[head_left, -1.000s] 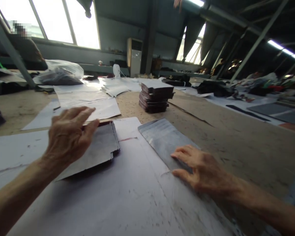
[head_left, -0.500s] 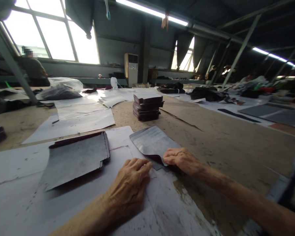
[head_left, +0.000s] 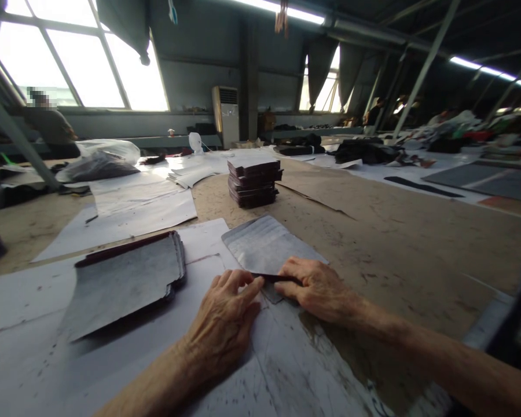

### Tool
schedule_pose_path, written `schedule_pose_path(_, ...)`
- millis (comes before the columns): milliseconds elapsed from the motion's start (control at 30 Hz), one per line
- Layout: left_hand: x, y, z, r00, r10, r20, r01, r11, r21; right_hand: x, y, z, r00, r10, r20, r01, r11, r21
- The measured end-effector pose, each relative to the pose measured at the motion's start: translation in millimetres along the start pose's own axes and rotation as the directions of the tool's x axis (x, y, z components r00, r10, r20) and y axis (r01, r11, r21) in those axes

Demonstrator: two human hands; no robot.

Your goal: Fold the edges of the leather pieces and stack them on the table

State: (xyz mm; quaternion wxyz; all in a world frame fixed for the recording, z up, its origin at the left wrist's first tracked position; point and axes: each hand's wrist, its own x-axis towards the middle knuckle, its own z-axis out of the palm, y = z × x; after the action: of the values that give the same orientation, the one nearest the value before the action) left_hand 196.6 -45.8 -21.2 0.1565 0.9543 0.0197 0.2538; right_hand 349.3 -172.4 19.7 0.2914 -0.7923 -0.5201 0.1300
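A grey, ribbed sheet point(head_left: 264, 246) with a dark maroon underside lies on white paper point(head_left: 282, 370) in front of me. My right hand point(head_left: 319, 289) pinches its near edge, which is folded over as a thin dark strip. My left hand point(head_left: 226, 321) rests palm down on the paper with its fingertips pressed to the same fold. To the left lies a pile of similar grey sheets point(head_left: 128, 281) with maroon edges, untouched.
A stack of dark maroon pieces point(head_left: 254, 179) stands further back on the brown table point(head_left: 395, 231). White paper sheets point(head_left: 143, 202) and a plastic bag point(head_left: 99, 159) lie at the back left. A person point(head_left: 47, 127) is by the window.
My left hand left the pile at the left and came to the single sheet. My right hand lifted the sheet's near edge and folded it over; both now press the fold.
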Motion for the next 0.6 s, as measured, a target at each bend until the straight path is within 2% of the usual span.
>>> schedule_pose_path(133, 0.8, 0.9, -1.0, 1.000, 0.021, -0.002, -0.021, 0.999, 0.044, 10.8, 15.6, -0.6, 0.994, 0.098, 0.048, -0.103, 0.987, 0.125)
schedule_pose_path(267, 3.3, 3.7, -3.4, 0.998, 0.029, 0.059, -0.034, 0.995, 0.093, 16.6, 24.8, 2.1, 0.984, 0.179, 0.025, -0.181, 0.964, 0.197)
schedule_pose_path(433, 6.5, 3.1, -2.3, 0.988, -0.142, 0.052, 0.129, 0.971, 0.201, 10.4, 16.6, 8.7, 0.978, 0.201, -0.050, -0.189, 0.964, 0.185)
schedule_pose_path(533, 7.6, 3.0, -0.8, 0.982, -0.186, 0.038, 0.174, 0.963, 0.208, 12.2, 14.5, 7.3, 0.974, 0.215, -0.075, -0.201, 0.967, 0.156)
schedule_pose_path(600, 7.6, 4.0, -0.1, 0.977, -0.212, 0.036, 0.200, 0.958, 0.207, 20.1, 21.7, 0.6, 0.962, 0.249, -0.108, -0.233, 0.962, 0.139)
